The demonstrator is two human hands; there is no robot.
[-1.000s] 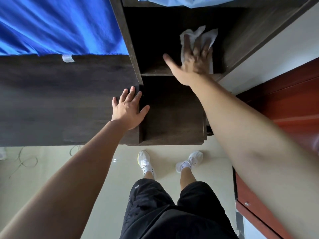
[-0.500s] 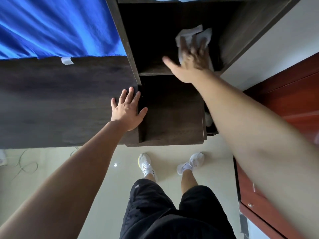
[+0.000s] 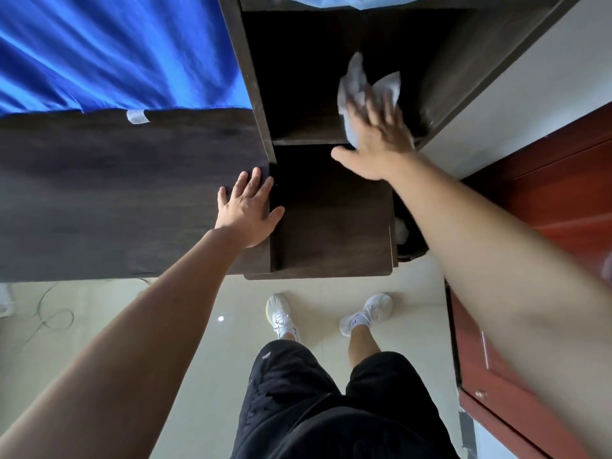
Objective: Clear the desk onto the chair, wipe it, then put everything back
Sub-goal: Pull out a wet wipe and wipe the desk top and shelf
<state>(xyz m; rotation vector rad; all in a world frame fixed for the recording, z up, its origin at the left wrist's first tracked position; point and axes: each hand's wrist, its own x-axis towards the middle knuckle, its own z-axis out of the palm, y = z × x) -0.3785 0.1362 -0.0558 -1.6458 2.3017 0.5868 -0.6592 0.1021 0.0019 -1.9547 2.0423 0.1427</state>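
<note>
Head view, looking down: you stand at a dark wooden desk (image 3: 126, 193) with both arms stretched forward. Your left hand (image 3: 246, 208) lies flat on the desktop, palm down and fingers spread, gripping nothing, right at the spot where the desktop meets the upright panel of the shelf unit (image 3: 251, 77); the thumb reaches across onto the lower dark board beside it. Your right hand (image 3: 377, 140) reaches into the open shelf compartment and presses a crumpled white cloth (image 3: 359, 84) against the shelf surface with its fingers laid out over it; the thumb points off to the left, clear of the cloth. The hand and cloth are smeared by motion blur, so you cannot tell exactly how the fingers pinch the fabric, only that they rest on it. Part of the cloth pokes out beyond your fingertips, deeper into the compartment.

A bright blue fabric (image 3: 109, 51) covers the far part of the desktop on your left, with a small white tag (image 3: 137, 116) at its edge. A pale blue item (image 3: 347, 0) sits on top of the shelf unit at the upper edge of the frame. To your right stands a reddish-brown cabinet (image 3: 546, 200). Below, your black shorts (image 3: 314, 402) and white sneakers (image 3: 281, 314) show above a pale tiled floor (image 3: 205, 352), and a thin cable (image 3: 49, 313) loops on the floor under the desk at the left.
</note>
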